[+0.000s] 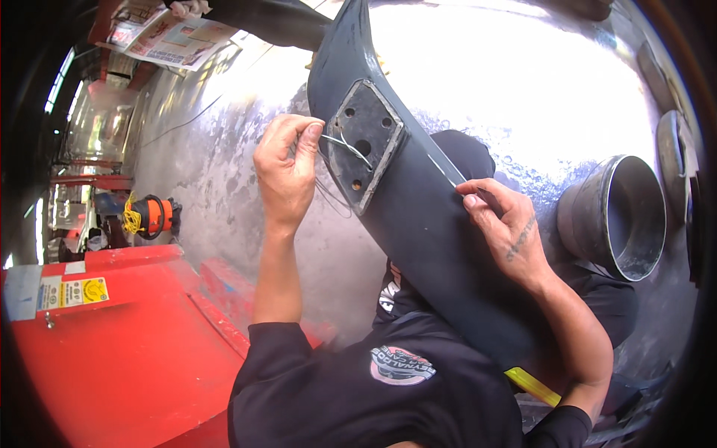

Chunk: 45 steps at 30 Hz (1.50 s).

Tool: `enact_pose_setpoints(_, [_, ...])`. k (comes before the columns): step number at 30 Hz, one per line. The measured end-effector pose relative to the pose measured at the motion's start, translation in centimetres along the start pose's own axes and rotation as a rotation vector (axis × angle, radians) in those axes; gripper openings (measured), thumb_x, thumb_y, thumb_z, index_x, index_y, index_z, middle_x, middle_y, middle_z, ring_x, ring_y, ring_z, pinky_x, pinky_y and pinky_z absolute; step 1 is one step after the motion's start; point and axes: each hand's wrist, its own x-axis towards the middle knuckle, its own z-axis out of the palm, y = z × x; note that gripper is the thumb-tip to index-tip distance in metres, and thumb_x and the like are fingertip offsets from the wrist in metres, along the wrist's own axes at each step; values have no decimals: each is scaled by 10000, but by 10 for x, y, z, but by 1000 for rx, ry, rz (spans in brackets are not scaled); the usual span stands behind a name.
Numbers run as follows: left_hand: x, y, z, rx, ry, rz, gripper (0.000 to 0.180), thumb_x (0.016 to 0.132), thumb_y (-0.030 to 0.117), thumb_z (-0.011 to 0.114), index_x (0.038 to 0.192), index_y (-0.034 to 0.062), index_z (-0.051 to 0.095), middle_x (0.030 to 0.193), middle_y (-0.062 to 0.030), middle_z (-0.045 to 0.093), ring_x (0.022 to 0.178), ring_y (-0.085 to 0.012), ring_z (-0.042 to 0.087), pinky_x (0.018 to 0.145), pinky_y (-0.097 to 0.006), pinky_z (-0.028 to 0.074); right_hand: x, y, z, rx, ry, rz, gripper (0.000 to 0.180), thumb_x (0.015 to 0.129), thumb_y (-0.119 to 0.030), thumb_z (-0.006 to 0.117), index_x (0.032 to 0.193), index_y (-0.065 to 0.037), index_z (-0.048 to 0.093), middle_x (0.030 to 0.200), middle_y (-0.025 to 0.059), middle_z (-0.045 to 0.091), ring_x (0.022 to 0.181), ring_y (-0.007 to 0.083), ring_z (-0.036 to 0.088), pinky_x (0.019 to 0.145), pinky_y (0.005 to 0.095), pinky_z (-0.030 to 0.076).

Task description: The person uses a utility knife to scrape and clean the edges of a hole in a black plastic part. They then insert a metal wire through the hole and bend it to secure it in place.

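A long dark grey curved panel (441, 246) lies slantwise across my lap. On it sits a black mounting plate (366, 123) with several round holes. My left hand (287, 160) is closed, pinching a thin pale wire (342, 142) between thumb and fingers. The wire bends over the plate, and its end lies close to the large middle hole. Thin dark strands hang below that hand beside the plate. At the panel's right edge my right hand (504, 228) is closed in a pinch. A narrow light line runs along the edge to its fingertips; what they grip is unclear.
A red panel (127, 351) fills the lower left. Beyond it stands an orange and black machine (155, 216) with a yellow cord. A round dark drum-like container (616, 216) is at the right. Newspaper (175, 37) lies at the upper left. The concrete floor glares brightly.
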Motion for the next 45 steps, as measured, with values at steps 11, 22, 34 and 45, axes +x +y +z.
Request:
enact_pose_setpoints(11, [29, 40, -32, -163, -150, 316, 168, 894, -98, 815, 1037, -11, 791, 954, -102, 765, 881, -209, 735, 779, -319, 582, 6, -2, 12, 52, -46, -62, 250, 1049, -116, 660, 1231, 24, 757, 900, 136, 758, 834, 178, 709, 788, 334, 557])
enact_pose_setpoints(22, [35, 58, -36, -132, -181, 369, 169, 834, -85, 862, 972, -18, 792, 894, -103, 782, 828, -212, 731, 748, -328, 565, 47, -34, 51, 131, 88, -513, 311, 1015, -22, 705, 1323, 11, 736, 1232, 189, 782, 1106, 334, 763, 967, 386, 589])
enact_pose_setpoints(34, [28, 37, -35, -408, -305, 56, 104, 944, 8, 845, 1025, -37, 800, 932, -75, 801, 896, -140, 767, 807, -265, 599, 71, -49, 59, 185, -65, -431, 246, 1062, -176, 712, 1174, 32, 783, 1136, 193, 777, 1011, 321, 757, 898, 389, 585])
enact_pose_setpoints(45, [29, 6, -36, -506, -398, -5, 198, 1089, 193, 744, 1092, -3, 768, 897, -41, 747, 838, -118, 701, 775, -269, 570, 81, -58, 61, 269, -60, -298, 268, 1085, -217, 711, 1026, 41, 751, 876, 77, 710, 825, 112, 621, 732, 327, 513])
